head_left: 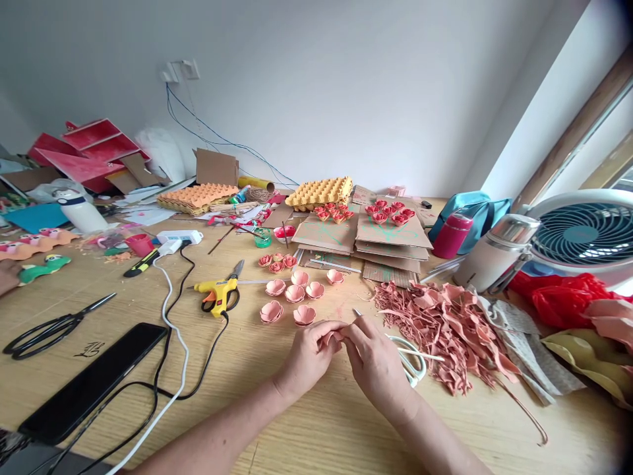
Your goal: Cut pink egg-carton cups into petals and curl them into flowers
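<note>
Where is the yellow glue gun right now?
In the head view, the yellow glue gun lies on the wooden table, left of the pink paper flowers and beyond the left hand.

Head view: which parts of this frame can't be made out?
All in the head view.
- pink piece: mostly covered by the fingers of the left hand and right hand; shape unclear.
- metal tip: rest hidden behind the right hand; what it belongs to cannot be told.
- white scissors: blades hidden by the right hand.
- fan: cut by the right edge.
- dark mark: too small to read.
</note>
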Demonstrator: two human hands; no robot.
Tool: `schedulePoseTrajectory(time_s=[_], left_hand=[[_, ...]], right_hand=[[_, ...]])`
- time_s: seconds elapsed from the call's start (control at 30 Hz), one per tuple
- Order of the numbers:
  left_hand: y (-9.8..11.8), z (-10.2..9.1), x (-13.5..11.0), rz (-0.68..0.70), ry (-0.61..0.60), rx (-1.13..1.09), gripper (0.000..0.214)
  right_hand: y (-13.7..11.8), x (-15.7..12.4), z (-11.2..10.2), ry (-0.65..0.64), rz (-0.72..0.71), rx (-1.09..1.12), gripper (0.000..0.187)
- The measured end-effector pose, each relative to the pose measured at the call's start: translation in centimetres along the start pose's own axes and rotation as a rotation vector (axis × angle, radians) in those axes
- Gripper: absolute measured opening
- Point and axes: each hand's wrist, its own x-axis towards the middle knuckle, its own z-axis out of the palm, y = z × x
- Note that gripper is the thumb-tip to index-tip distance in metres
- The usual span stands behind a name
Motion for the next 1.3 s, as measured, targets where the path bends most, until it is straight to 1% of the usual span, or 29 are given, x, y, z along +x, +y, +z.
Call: schedulePoseTrajectory(time_s=[0.1, 0.2, 0.37, 0.5, 0.7, 1.0, 1.13, 1.23, 1.3], left_hand=[[-0.2, 0.0, 0.0, -0.021, -0.011, -0.067, 0.033], [-0.3, 0.2, 0.1, -0.001, 0.008, -0.078, 0.031], [-0.3, 0.4, 0.1, 0.066, 0.060, -0.050, 0.032], [-0.3, 0.4, 0.1, 0.052, 0.065, 0.012, 0.033], [-0.3, 0.3, -0.1, 0.032, 0.046, 0.015, 0.041], [0.3, 0.0, 0.1, 0.027, -0.012, -0.003, 0.043], [0.6, -0.2, 0.3, 0.050, -0.055, 0.055, 0.042], [0.8, -0.3, 0.4, 0.078, -0.100, 0.125, 0.040], [0.6, -0.4, 0.4, 0.078, -0.109, 0.151, 0.040]], right_hand=[[-0.1, 0.1, -0.2, 0.000, -0.018, -0.011, 0.016], [-0.1, 0.2, -0.3, 0.012, -0.006, 0.027, 0.016], [0.0, 0.1, -0.3, 0.036, 0.050, 0.146, 0.017], [0.1, -0.1, -0.1, 0.014, 0.055, 0.137, 0.015], [0.0, -0.1, 0.1, 0.011, -0.018, 0.041, 0.016], [0.3, -0.2, 0.1, -0.003, -0.138, -0.077, 0.021], [0.5, -0.3, 0.3, -0.010, -0.104, -0.067, 0.020], [0.6, -0.2, 0.4, -0.019, -0.040, -0.028, 0.017], [0.6, -0.2, 0.5, -0.017, 0.006, -0.002, 0.014]])
